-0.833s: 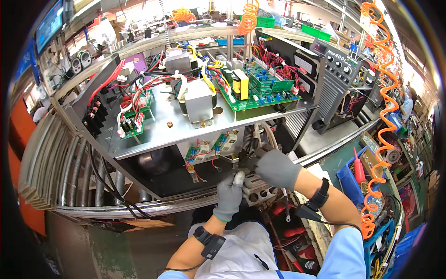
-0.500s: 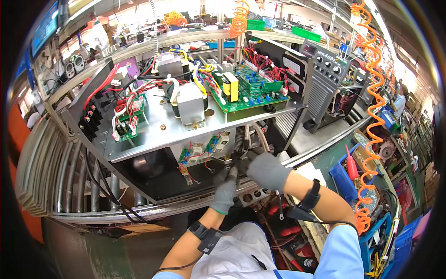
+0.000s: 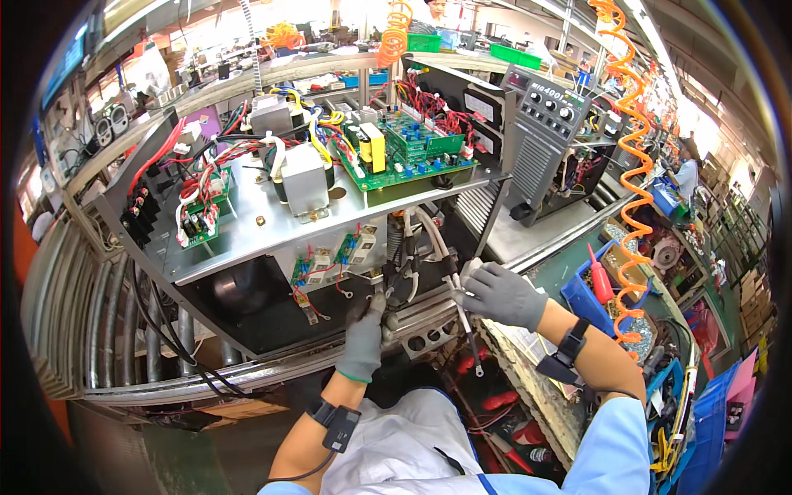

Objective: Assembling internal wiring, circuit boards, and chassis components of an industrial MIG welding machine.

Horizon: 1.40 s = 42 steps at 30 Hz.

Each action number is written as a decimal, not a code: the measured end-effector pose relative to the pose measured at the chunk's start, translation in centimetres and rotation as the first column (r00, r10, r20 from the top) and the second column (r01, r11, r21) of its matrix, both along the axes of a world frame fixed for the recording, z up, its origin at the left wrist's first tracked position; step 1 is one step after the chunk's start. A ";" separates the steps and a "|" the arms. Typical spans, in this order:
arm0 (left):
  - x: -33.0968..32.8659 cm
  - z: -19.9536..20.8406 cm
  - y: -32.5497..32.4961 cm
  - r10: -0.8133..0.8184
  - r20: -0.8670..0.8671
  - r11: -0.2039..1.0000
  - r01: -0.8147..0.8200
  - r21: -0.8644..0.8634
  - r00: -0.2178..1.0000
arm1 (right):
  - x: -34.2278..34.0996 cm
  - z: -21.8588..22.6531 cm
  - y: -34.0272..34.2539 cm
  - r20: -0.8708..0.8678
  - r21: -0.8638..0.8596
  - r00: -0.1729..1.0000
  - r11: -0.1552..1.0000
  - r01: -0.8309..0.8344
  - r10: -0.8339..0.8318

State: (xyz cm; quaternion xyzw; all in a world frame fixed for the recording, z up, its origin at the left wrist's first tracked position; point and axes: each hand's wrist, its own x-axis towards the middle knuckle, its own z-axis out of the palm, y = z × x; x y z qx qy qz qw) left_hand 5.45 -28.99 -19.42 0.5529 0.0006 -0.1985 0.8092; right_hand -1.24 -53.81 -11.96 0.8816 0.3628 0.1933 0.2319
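In front of me stands an open metal chassis [image 3: 239, 247] with circuit boards and wiring on its upper deck. My left hand [image 3: 361, 342], in a grey glove, reaches to its lower compartment. The fingers are closed beside a small metal part, and what they hold is hidden. To the right, my gloved right hand [image 3: 505, 295] pinches a pale cable [image 3: 437, 239] that comes out of the compartment. A ring lug [image 3: 478, 371] hangs at the end of a lead below that hand. Small green boards with red wires [image 3: 351, 247] sit left of the cables.
A second unit with a knobbed grey front panel [image 3: 546, 115] stands at the right. Roller conveyor [image 3: 107, 322] runs underneath. Orange coiled hoses [image 3: 635, 148] hang from above. Blue bins hold parts and a red bottle [image 3: 600, 280]. Black cables [image 3: 161, 305] drape at the left.
My hands have separated: the right has moved right with the cable, while the left stays by the compartment. More of the cables now shows between them. The whole view has shifted slightly.
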 end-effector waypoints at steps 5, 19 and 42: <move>-1.4 -0.7 0.7 0.062 0.051 0.993 -0.056 -0.103 0.997 | -1.0 2.7 0.7 0.001 0.272 0.995 0.958 -0.094 0.098; -5.7 5.0 0.0 -0.037 0.854 0.985 -0.125 0.120 0.520 | 2.0 2.4 3.6 -0.334 0.527 0.907 0.849 -0.047 0.258; -2.5 0.8 1.0 0.019 0.080 0.974 0.000 -0.228 0.997 | -2.7 -3.2 0.9 -0.199 0.300 0.980 0.953 0.042 0.019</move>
